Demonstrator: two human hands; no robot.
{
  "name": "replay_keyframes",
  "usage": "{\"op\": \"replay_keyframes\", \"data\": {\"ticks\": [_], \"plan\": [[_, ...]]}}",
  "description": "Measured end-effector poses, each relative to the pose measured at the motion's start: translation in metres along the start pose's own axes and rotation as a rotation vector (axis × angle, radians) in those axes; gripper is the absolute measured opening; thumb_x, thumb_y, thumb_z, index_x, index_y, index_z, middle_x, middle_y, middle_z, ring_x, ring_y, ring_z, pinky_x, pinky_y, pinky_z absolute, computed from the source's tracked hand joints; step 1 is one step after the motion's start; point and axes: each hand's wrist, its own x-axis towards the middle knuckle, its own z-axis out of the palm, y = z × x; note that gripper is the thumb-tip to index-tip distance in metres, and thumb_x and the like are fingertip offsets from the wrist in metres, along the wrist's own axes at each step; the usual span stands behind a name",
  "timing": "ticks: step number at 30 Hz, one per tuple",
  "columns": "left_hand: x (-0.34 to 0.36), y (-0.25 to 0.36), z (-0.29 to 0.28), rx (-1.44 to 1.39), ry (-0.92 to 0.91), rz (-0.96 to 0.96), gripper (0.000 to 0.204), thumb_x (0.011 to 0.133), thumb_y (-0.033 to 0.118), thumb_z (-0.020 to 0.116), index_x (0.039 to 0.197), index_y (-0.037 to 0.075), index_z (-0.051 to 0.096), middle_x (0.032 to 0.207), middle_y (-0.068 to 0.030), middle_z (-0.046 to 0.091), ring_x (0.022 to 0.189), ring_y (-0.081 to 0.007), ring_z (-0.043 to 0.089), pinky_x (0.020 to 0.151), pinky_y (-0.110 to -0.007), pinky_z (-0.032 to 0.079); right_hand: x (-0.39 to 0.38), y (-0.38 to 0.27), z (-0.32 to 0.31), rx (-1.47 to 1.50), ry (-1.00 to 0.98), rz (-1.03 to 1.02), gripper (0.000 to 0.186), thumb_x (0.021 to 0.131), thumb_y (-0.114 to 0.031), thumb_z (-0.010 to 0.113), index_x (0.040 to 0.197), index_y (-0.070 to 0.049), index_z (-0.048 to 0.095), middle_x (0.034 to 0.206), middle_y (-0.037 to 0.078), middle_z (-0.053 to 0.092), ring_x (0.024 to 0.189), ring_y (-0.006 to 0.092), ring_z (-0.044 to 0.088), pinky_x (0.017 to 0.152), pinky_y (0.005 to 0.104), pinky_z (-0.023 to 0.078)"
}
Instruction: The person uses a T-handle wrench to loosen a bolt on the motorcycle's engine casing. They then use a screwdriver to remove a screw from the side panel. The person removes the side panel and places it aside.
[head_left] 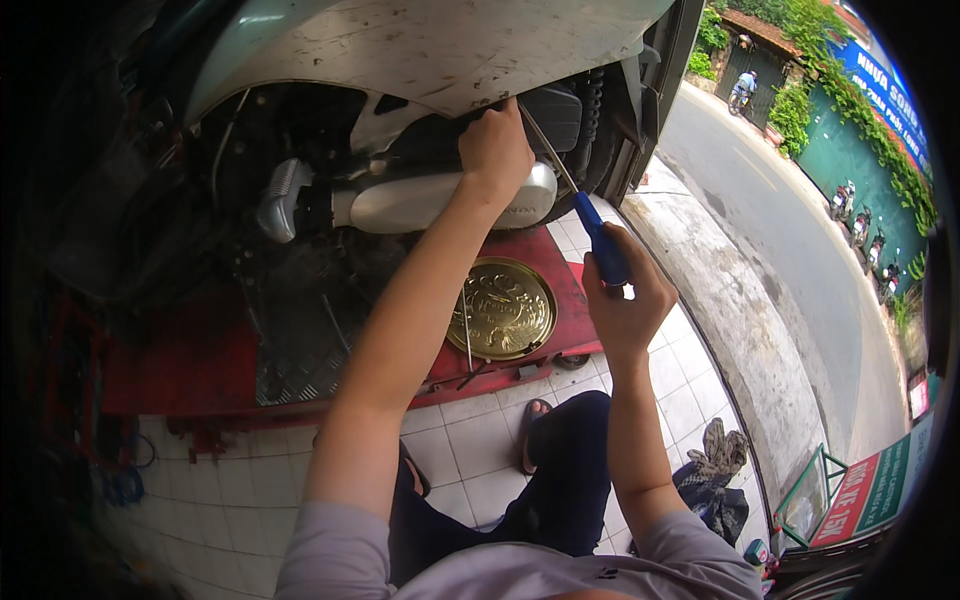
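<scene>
My right hand (632,300) is wrapped round the blue handle of a long screwdriver (598,232). Its thin metal shaft slants up and left to the lower edge of a scratched, pale body panel (400,55) on a scooter. At that same edge my left hand (497,150) is closed, knuckles up, close to the screwdriver's tip. What its fingers pinch is hidden, and so is the tip itself. Below the left hand lies the scooter's silver engine cover (430,203), with a black housing (550,118) behind it.
The scooter stands on a red lift platform (190,365). A round gold tray (512,310) and a thin metal rod (467,335) lie on the platform. Dark rags (715,485) are heaped on the tiled floor at right, by a sign (870,490). A road (740,180) runs outside.
</scene>
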Motion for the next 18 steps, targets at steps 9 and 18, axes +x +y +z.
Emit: {"op": "replay_keyframes", "data": {"ticks": [9, 18], "plan": [[0.006, 0.014, -0.001, -0.03, -0.053, -0.114, 0.049, 0.077, 0.016, 0.074, 0.119, 0.001, 0.053, 0.096, -0.0201, 0.069, 0.092, -0.0351, 0.07, 0.081, -0.04, 0.059, 0.009, 0.0, -0.004, -0.054, -0.056, -0.026, 0.041, 0.072, -0.001, 0.076, 0.112, -0.007, 0.069, 0.076, 0.006, 0.066, 0.059, 0.0127, 0.062, 0.052, 0.0251, 0.048], [0.006, 0.015, 0.0, -0.036, -0.035, -0.133, 0.047, 0.075, 0.012, 0.075, 0.117, 0.003, 0.056, 0.098, -0.019, 0.07, 0.094, -0.0331, 0.07, 0.082, -0.038, 0.059, 0.035, 0.01, -0.022, -0.066, -0.12, -0.095, 0.044, 0.07, 0.01, 0.069, 0.109, -0.011, 0.071, 0.08, 0.008, 0.056, 0.069, 0.0205, 0.059, 0.061, 0.0309, 0.048]]}}
